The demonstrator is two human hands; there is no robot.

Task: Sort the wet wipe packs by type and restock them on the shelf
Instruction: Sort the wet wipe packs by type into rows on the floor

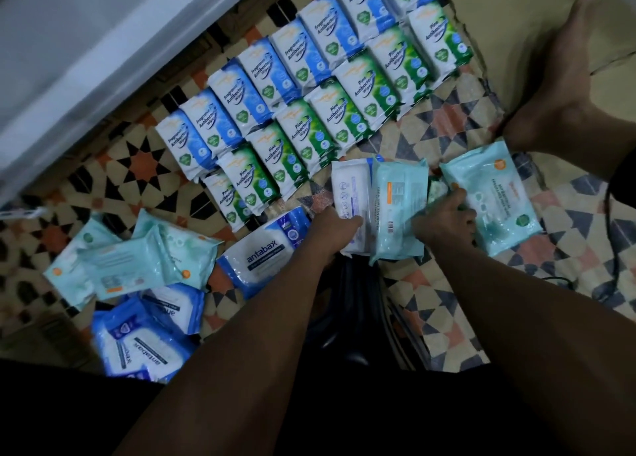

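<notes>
My left hand grips the lower edge of a white pack lying back side up on the patterned mat. Beside it lies a teal pack, also back side up. My right hand has its fingers curled round a small dark green pack, wedged between that teal pack and another teal pack. Beyond them run a row of blue Fragrance packs and a row of green Pine packs. At the left lie a teal pile and blue antabax packs.
A white shelf edge runs across the upper left. A bare foot rests at the upper right, and a black cable trails along the right side. A dark bag sits between my forearms. More antabax packs lie at the lower left.
</notes>
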